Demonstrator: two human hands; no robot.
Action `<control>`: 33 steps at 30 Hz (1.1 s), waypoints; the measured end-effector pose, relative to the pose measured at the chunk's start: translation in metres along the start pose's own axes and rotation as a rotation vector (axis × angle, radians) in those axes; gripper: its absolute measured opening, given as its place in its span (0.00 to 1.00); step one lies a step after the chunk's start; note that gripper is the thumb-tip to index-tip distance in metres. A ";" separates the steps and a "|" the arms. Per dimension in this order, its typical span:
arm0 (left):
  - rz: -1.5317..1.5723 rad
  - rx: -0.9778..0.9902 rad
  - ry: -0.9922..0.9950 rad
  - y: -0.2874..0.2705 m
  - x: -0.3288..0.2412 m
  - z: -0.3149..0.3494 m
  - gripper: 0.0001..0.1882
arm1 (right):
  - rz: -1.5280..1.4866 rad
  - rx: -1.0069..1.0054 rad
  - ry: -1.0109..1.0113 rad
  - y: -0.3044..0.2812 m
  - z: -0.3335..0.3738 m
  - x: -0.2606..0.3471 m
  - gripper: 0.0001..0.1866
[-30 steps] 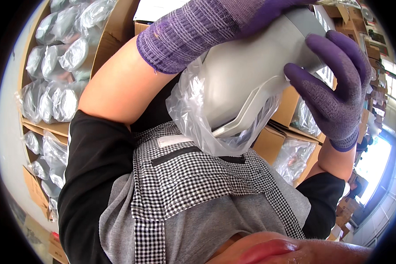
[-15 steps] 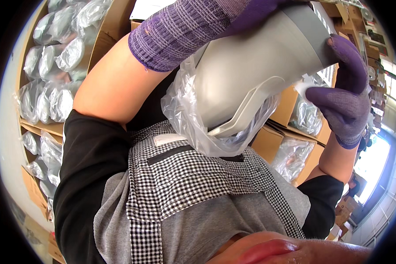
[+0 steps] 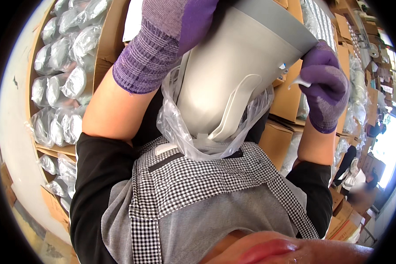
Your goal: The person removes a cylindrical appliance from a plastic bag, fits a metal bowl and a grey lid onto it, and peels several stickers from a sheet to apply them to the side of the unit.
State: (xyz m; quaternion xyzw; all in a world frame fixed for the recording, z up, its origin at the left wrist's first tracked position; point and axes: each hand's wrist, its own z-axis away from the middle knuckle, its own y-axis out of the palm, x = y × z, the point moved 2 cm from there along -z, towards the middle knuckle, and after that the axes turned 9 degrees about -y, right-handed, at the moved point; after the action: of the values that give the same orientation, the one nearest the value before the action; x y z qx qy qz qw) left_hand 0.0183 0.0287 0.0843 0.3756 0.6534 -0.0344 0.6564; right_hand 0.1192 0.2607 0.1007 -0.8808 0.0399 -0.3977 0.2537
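A light grey plastic vessel [image 3: 224, 66] with a darker grey band at its wide end lies tilted against my front. On its near side is a long pale handle [image 3: 237, 105]. A clear plastic bag [image 3: 198, 147] gathers loosely around its lower end. My left hand [image 3: 178, 20], in a purple glove, reaches to the vessel's upper left side; its fingers are hidden. Beside the band's right edge, my gloved right hand [image 3: 325, 86] is closed, fingers curled, pinching a small white scrap [image 3: 299, 82] whose kind I cannot make out.
At left stands an open cardboard box [image 3: 108, 48] with several plastic-wrapped items [image 3: 59, 92]. More cartons [image 3: 275, 143] stand close on the right, behind the vessel. Farther right, another person [image 3: 361, 196] is among boxes near a bright opening.
The vessel has shifted left and stands steeper, with my left hand moving left too. My right hand has drawn slightly left and down, its fingers curling more tightly with the white scrap.
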 end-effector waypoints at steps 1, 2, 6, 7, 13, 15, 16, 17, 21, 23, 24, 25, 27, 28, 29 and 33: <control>-0.023 0.015 0.021 0.000 0.000 -0.002 0.17 | 0.098 0.040 0.013 -0.001 -0.003 0.006 0.12; -0.056 0.019 0.048 -0.001 0.000 -0.001 0.17 | 0.183 0.086 0.018 -0.002 -0.005 0.010 0.13; -0.081 0.047 0.170 -0.009 0.013 -0.006 0.16 | 0.581 0.277 -0.097 0.003 -0.026 0.032 0.16; -0.097 0.022 0.157 -0.009 0.013 -0.007 0.16 | 0.674 0.295 -0.137 0.006 -0.029 0.033 0.15; 0.197 0.100 0.035 -0.001 0.008 0.000 0.13 | 0.946 0.324 -0.377 0.019 -0.029 0.039 0.19; 0.308 0.134 0.000 -0.002 0.010 0.000 0.12 | 1.014 0.365 -0.423 0.022 -0.029 0.042 0.19; 0.285 0.126 0.000 -0.002 0.009 0.000 0.12 | 1.036 0.399 -0.423 0.023 -0.030 0.045 0.20; 0.259 0.123 0.005 -0.003 0.010 -0.002 0.12 | 1.058 0.433 -0.423 0.024 -0.031 0.047 0.20; 0.178 0.168 0.040 -0.010 0.023 -0.013 0.12 | 1.030 0.479 -0.483 0.022 -0.035 0.047 0.19; 0.208 0.208 0.045 -0.010 0.023 -0.010 0.12 | 0.896 0.445 -0.423 0.016 -0.033 0.044 0.16; 0.234 0.214 0.044 -0.008 0.020 -0.008 0.12 | 0.822 0.429 -0.364 0.014 -0.032 0.044 0.14; 0.285 0.189 0.033 -0.004 0.017 -0.003 0.12 | 0.749 0.413 -0.304 0.012 -0.030 0.045 0.13; 0.275 0.160 0.039 -0.003 0.010 0.000 0.12 | 0.559 0.310 -0.153 0.005 -0.024 0.043 0.11; 0.217 0.156 0.053 -0.005 0.009 0.001 0.12 | 0.441 0.225 -0.060 0.001 -0.017 0.039 0.11; 0.173 0.108 0.068 -0.009 0.007 0.007 0.12 | 0.291 0.143 0.004 -0.004 -0.011 0.028 0.11; 0.144 0.017 0.067 -0.012 0.017 0.002 0.13 | -0.087 -0.371 0.419 -0.042 0.008 -0.030 0.11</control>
State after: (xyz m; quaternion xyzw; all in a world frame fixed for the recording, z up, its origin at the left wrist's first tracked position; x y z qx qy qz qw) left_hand 0.0156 0.0265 0.0639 0.4281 0.6459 0.0197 0.6318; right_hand 0.0986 0.3085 0.0957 -0.8118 0.1258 -0.5674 0.0570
